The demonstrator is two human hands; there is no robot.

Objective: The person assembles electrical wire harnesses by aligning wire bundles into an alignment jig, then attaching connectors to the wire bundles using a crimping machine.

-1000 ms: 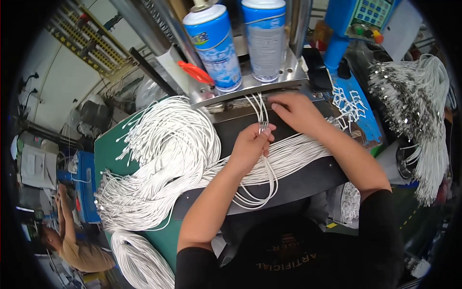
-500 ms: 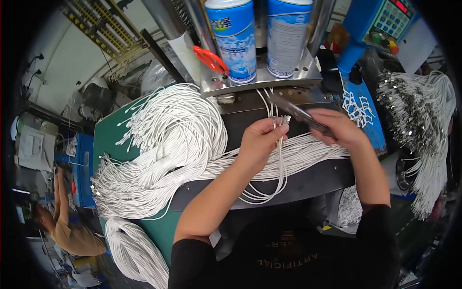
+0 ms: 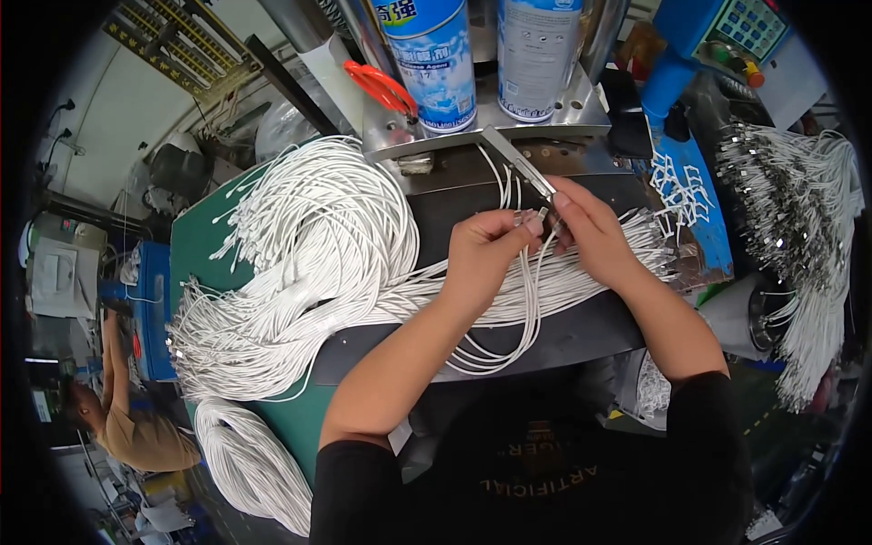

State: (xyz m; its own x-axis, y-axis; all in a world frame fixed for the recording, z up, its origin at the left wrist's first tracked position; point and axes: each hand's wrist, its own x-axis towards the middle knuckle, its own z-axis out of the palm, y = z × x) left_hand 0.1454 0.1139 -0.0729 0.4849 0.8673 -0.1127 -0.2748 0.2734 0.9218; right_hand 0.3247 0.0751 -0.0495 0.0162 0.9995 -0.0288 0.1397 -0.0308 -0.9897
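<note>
My left hand (image 3: 480, 254) pinches a few white cables close to their small metal plugs (image 3: 542, 214). The held cables (image 3: 534, 304) hang down in a loop over the black surface below. My right hand (image 3: 595, 234) is closed around a long, narrow grey metal tool (image 3: 516, 163), whose exact kind I cannot make out. The tool slants up and left, its far end near the steel block's front edge. My right fingertips are beside the plugs, very near the left hand's fingers; whether they touch the cables is unclear.
A large coil of white cables (image 3: 341, 213) covers the green mat (image 3: 195, 232) on the left. Two blue-and-white spray cans (image 3: 431, 68) stand on a steel block (image 3: 581, 118). White plastic pieces (image 3: 681, 186) lie on a blue surface at right, and more cables (image 3: 822, 263) hang beyond.
My right hand has moved left and closer to the left hand. The tool has turned and now points more steeply up and left. The view has shifted slightly.
</note>
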